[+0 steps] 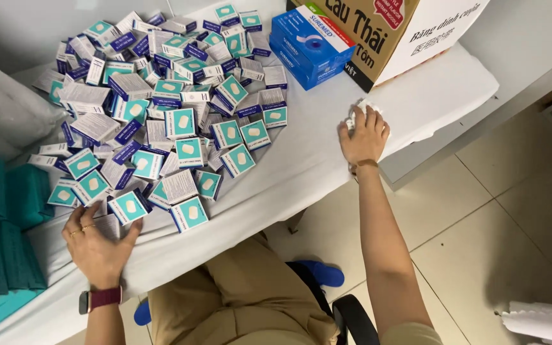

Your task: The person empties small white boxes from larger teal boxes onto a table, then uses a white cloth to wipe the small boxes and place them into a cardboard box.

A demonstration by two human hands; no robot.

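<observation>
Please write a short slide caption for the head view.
Left hand on small teal boxes; right hand on white item.

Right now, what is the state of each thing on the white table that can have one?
Small teal and white cardboard boxes: closed, heaped in a loose pile, some face up, some on their sides.
Blue cardboard boxes: closed, stacked.
Big brown cardboard carton: standing at the table's far edge, top out of view.
Left hand: flat on a box at the pile's near edge.
Right hand: pressing on a small white thing.
</observation>
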